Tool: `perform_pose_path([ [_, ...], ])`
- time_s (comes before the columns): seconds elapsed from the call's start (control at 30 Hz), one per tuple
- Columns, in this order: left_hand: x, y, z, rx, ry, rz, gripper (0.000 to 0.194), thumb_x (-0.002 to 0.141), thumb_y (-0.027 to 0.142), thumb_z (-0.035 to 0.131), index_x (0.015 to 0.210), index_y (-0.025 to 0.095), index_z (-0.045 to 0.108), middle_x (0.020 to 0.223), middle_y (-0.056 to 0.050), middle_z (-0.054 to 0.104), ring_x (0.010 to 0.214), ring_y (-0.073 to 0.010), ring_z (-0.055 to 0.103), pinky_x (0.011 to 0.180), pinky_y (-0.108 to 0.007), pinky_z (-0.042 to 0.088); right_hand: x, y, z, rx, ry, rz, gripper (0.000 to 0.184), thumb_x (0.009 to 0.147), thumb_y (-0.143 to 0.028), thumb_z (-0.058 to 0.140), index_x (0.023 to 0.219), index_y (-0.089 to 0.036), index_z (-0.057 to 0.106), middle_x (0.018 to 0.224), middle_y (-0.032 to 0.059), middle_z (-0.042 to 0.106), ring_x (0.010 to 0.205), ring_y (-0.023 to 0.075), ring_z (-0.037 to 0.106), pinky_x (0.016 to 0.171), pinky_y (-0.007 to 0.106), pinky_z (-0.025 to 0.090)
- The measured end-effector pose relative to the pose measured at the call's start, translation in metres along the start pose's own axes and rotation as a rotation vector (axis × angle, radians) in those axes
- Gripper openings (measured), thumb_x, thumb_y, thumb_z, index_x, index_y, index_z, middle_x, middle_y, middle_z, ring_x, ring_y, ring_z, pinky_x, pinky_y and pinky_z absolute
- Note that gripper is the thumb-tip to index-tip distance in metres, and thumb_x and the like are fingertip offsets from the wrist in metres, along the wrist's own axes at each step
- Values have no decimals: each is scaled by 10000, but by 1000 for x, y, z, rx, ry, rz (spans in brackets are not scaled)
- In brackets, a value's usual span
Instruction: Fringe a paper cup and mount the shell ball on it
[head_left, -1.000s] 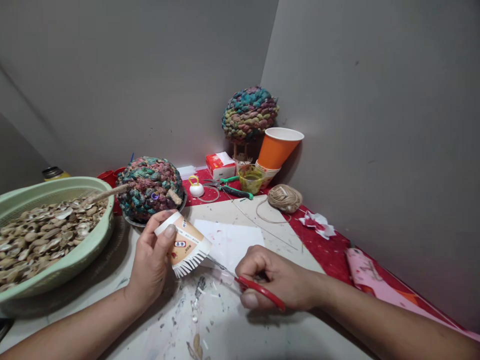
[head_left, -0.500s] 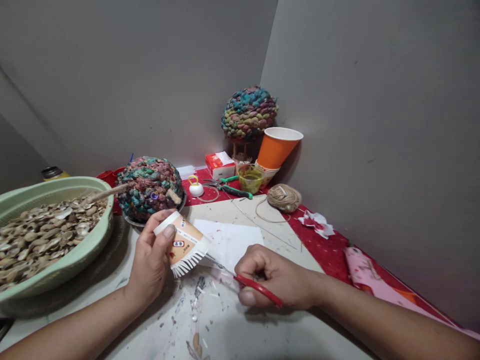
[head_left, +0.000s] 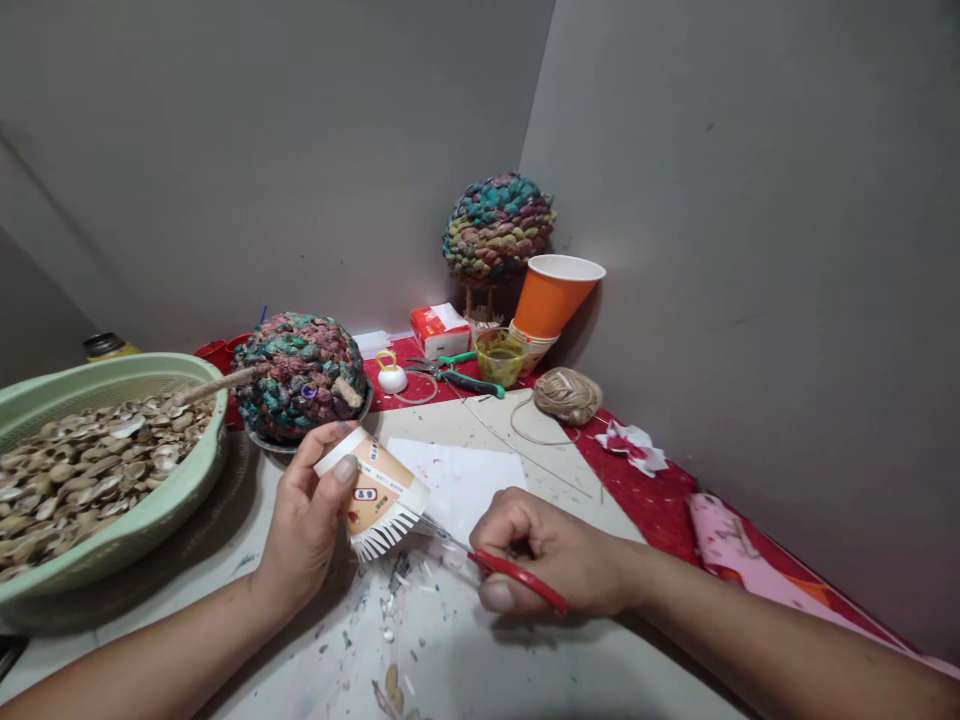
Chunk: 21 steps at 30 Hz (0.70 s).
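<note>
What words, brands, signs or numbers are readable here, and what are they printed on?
None legibly.
Paper cup in the left hand: a red-framed label and small characters, too small and blurred.
Red-and-white packet: faint markings, too blurred.

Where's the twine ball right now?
Head view, right of centre: the twine ball sits at the border of the red covering, just right of the yellowish bowl and beyond the right hand.
</note>
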<state>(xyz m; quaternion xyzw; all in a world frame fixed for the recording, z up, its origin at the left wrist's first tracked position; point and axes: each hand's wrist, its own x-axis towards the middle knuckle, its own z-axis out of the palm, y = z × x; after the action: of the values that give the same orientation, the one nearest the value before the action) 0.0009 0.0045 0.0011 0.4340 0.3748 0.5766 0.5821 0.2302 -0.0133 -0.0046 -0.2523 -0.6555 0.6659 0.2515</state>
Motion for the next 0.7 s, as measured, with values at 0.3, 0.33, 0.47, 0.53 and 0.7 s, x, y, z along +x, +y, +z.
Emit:
perform_pose_path([
  [0.3,2,-1,3,-61,-67,-94,408,842,361,752,1202,250,595,1024,-19,743,814,-162,704,736,-241,558,2,-4,3,-64,76,1,628,730,-508,785,472,-195,306,439,-108,226,442,32,192,414,189,196],
  [0.33,2,-1,5,-76,-75,-120,426,850,364,744,1229,252,584,1066,-29,744,849,-173,712,755,-253,563,3,-4,4,-79,95,10,630,726,-506,789,473,-196,302,440,-108,224,446,34,195,416,190,197],
  [0.47,3,1,11,-101,-114,-195,410,852,369,744,1217,232,616,1086,-49,759,891,-194,731,766,-268,572,4,-4,7,-121,143,35,630,718,-481,797,476,-198,289,453,-105,224,458,37,202,419,195,188],
  [0.53,3,2,13,-103,-129,-215,370,826,367,770,1138,203,659,995,-56,777,860,-206,739,751,-279,577,4,-2,8,-139,152,42,628,713,-480,800,479,-197,291,456,-105,228,458,36,198,417,197,174],
  [0.7,5,3,11,-98,-110,-171,248,780,344,816,917,178,693,730,-15,753,659,-172,709,649,-257,567,4,0,8,-128,130,71,627,701,-486,810,482,-195,299,463,-105,232,463,35,198,413,196,169],
])
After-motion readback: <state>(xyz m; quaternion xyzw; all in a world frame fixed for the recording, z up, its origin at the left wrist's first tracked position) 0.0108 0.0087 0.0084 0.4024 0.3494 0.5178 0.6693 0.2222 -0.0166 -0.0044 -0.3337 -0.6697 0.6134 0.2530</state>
